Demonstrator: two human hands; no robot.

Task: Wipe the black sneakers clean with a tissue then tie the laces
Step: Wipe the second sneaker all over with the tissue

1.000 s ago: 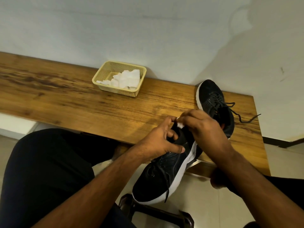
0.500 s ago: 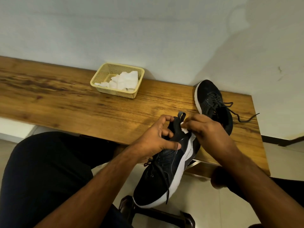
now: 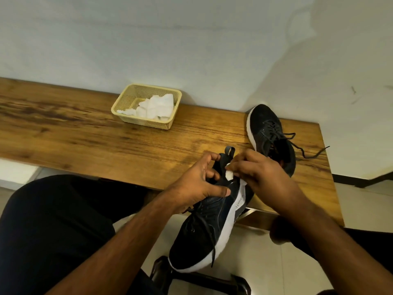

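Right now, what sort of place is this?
Likely a plain indoor room at home: a long wooden bench-like table against a bare white wall, pale tiled floor, and a yellow plastic basket of tissues.

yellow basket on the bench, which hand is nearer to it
Left. The left hand grips the held sneaker's heel, on the yellow basket's side; the right hand is farther right.

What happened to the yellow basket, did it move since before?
No. The yellow basket sits at the same spot on the wooden table by the wall, with the same gap to the resting sneaker. Only the camera shifted slightly.
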